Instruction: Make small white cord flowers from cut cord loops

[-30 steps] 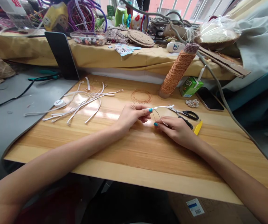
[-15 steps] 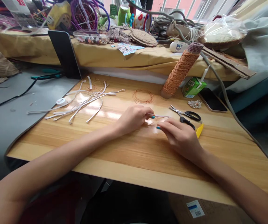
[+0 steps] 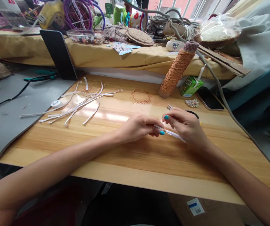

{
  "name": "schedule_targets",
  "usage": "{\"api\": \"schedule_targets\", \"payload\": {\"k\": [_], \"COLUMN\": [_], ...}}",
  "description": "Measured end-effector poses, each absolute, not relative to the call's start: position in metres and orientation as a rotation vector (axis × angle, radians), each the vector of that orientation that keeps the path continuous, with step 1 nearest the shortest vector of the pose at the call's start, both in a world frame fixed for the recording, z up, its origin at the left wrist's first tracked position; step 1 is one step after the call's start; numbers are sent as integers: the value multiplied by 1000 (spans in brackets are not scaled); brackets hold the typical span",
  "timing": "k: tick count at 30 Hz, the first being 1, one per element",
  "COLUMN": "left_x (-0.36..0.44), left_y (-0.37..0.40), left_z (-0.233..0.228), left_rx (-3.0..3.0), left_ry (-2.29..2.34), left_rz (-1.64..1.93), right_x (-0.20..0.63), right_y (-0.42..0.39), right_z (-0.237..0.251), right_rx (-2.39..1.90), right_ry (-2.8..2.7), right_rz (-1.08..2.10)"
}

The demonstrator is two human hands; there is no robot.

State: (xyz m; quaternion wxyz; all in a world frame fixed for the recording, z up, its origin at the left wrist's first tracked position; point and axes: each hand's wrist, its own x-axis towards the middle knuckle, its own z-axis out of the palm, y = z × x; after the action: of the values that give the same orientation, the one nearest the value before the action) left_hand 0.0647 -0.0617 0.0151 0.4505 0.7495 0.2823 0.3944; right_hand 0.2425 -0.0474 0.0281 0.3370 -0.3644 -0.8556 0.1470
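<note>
Left hand (image 3: 138,127) and right hand (image 3: 186,125) pinched white strip (image 3: 172,133) between fingertips, low over table (image 3: 130,157) — short grip for control. Strip ran under right palm. Scissors (image 3: 191,113) behind right hand, spool (image 3: 176,70) beyond — near enough to reach.

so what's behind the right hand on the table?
Behind the right hand, scissors: only the blade tips and part of a black handle loop show; the hand covers the rest. Both hands pinch a white strip.
</note>
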Motion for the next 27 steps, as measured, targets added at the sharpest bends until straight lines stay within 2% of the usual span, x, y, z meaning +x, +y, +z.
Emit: {"api": "schedule_targets", "payload": {"k": [3,8,13,17,22,27], "left_x": [66,64,60,55,51,52], "left_y": [-62,-53,-45,-42,-44,-49], "left_z": [21,19,8,1,2,5], "left_rx": [1535,1442,1902,2505,2812,2846], "left_ry": [706,842,1110,1041,838,662], "left_rz": [1017,1149,1133,1119,995,952], "right_x": [245,239,232,235,243,242], "right_y": [-42,-50,-63,-65,-62,-57], "right_z": [22,10,17,26,30,24], "right_rx": [-865,-804,-654,-589,-545,-624], "right_ry": [-2345,-2552,-2594,-2515,-2526,-2422], "right_rz": [381,-8,-478,-679,-761,-514]}}
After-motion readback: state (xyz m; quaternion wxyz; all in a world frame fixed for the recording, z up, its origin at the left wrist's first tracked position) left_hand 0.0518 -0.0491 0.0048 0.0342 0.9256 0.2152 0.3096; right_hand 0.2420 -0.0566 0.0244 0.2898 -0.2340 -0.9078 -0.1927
